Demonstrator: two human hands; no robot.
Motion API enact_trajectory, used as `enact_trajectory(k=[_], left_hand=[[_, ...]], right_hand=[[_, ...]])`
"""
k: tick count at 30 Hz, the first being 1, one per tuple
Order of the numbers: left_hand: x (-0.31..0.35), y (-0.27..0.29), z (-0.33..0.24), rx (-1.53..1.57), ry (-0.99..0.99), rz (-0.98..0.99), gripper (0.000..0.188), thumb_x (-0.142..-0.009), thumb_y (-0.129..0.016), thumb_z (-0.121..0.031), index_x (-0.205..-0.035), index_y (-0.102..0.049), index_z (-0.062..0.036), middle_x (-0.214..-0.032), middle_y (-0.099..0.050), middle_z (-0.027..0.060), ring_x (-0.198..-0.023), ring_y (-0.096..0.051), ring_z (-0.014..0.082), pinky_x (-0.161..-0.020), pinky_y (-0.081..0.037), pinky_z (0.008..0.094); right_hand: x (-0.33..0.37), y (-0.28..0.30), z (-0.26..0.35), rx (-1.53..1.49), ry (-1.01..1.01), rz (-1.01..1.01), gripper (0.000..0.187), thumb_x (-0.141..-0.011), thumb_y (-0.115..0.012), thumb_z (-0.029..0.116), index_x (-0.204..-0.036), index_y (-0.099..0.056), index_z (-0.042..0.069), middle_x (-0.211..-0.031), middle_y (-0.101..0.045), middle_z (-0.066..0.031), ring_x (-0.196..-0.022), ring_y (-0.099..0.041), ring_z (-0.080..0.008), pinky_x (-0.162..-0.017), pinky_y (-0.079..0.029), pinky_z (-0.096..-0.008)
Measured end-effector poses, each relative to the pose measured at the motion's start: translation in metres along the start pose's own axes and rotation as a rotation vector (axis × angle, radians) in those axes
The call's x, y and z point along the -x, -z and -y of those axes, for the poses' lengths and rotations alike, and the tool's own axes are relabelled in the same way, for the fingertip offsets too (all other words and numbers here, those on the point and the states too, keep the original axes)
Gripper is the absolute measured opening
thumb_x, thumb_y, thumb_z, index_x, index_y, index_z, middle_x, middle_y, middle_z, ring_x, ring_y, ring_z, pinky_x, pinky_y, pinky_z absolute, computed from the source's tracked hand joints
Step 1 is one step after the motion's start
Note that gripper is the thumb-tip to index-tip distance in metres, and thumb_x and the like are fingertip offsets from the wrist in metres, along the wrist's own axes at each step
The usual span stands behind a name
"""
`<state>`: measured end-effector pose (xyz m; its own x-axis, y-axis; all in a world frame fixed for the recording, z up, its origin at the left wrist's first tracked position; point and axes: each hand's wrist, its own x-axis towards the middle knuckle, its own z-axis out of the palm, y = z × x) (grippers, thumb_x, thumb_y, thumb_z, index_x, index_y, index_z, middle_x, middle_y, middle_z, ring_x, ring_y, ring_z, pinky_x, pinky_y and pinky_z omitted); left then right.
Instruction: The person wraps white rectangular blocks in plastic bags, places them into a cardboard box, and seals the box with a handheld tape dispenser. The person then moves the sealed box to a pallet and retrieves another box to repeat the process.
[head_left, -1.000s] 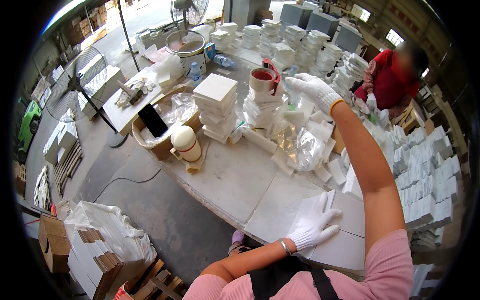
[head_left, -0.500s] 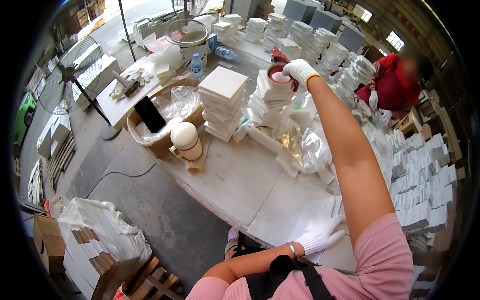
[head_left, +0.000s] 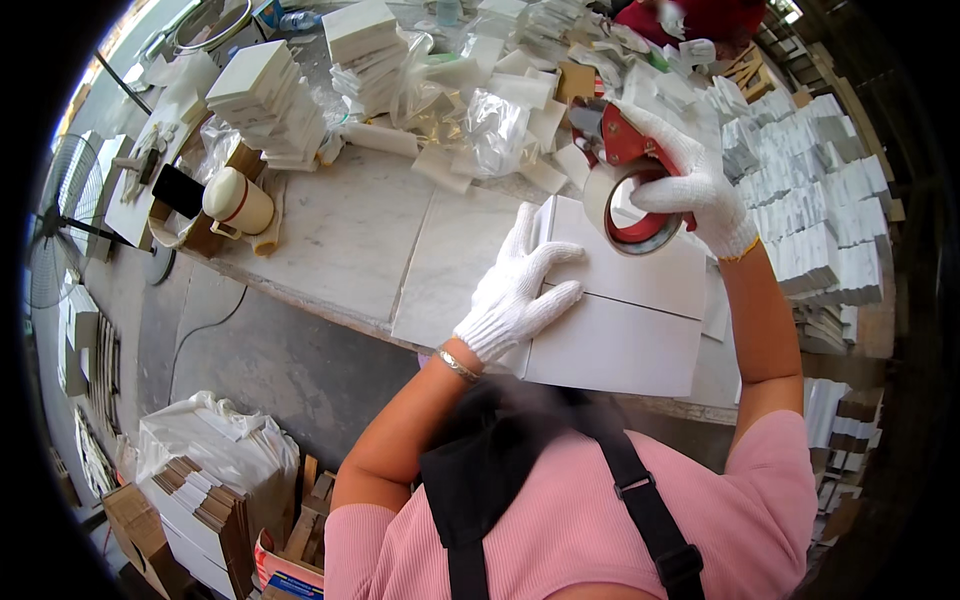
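Note:
A white cardboard box (head_left: 615,345) lies on the table in front of me, its two top flaps meeting along a seam. My left hand (head_left: 518,295), in a white knit glove, rests against the box's left side with fingers spread. Over the far right part of the box, my gloved right hand (head_left: 690,185) grips a red tape dispenser (head_left: 628,140). The dispenser carries a wide roll of tape (head_left: 600,205). Whether its edge touches the box I cannot tell.
White tile stacks (head_left: 255,100) stand at the table's far left, near a cream jug (head_left: 238,200) and a black phone (head_left: 178,190). Crumpled clear plastic (head_left: 495,130) and foam pieces lie beyond the box. A co-worker in red (head_left: 690,20) is at the far side.
My right hand has brought the tape dispenser from the far tile stack back over the box. My left hand has shifted to the box's left side. The view has turned down toward the box.

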<state>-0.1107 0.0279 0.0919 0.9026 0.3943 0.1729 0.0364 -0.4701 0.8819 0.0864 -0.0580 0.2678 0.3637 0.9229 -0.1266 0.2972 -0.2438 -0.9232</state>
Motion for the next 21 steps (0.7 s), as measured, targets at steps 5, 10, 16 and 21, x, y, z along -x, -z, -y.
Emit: enact_trajectory(k=[5, 10, 16, 21], left_hand=[[0.003, 0.007, -0.003, 0.047, 0.057, 0.033, 0.046, -0.091, -0.071, -0.029, -0.134, -0.061, -0.0137, -0.161, -0.022, 0.0340, -0.152, -0.028, 0.0362, -0.104, -0.048, 0.0385], [0.002, 0.006, -0.004, 0.071, 0.057, 0.030, 0.046, -0.088, -0.071, -0.035, -0.131, -0.063, -0.0185, -0.157, -0.026, 0.0377, -0.150, -0.029, 0.0418, -0.105, -0.048, 0.0395], [0.001, 0.013, -0.020, 0.128, 0.147, 0.052, 0.047, -0.090, -0.071, -0.027, -0.133, -0.062, -0.0108, -0.162, -0.026, 0.0303, -0.153, -0.026, 0.0352, -0.110, -0.041, 0.0409], [0.001, 0.024, -0.027, -0.240, -0.040, -0.178, 0.046, -0.094, -0.067, -0.031, -0.132, -0.062, -0.0065, -0.145, -0.050, 0.0255, -0.138, -0.047, 0.0318, -0.102, -0.047, 0.0395]], right_hand=[[0.079, -0.001, -0.063, 0.295, 0.256, -0.132, 0.083, -0.067, -0.079, 0.011, -0.145, -0.053, 0.003, -0.127, -0.066, -0.0108, -0.113, -0.064, -0.0224, -0.101, -0.048, -0.0344], [0.110, -0.006, -0.087, 0.695, 0.492, -0.247, 0.076, -0.064, -0.080, 0.007, -0.138, -0.062, 0.008, -0.111, -0.067, -0.0123, -0.095, -0.066, -0.0323, -0.085, -0.054, -0.0382], [0.115, -0.006, -0.091, 0.740, 0.498, -0.222, 0.081, -0.061, -0.078, 0.006, -0.139, -0.062, 0.013, -0.102, -0.063, -0.0110, -0.084, -0.065, -0.0308, -0.073, -0.054, -0.0373], [0.111, -0.006, -0.097, 0.731, 0.534, -0.226, 0.082, -0.059, -0.076, 0.003, -0.139, -0.061, 0.011, -0.099, -0.063, -0.0124, -0.083, -0.064, -0.0319, -0.072, -0.054, -0.0387]])
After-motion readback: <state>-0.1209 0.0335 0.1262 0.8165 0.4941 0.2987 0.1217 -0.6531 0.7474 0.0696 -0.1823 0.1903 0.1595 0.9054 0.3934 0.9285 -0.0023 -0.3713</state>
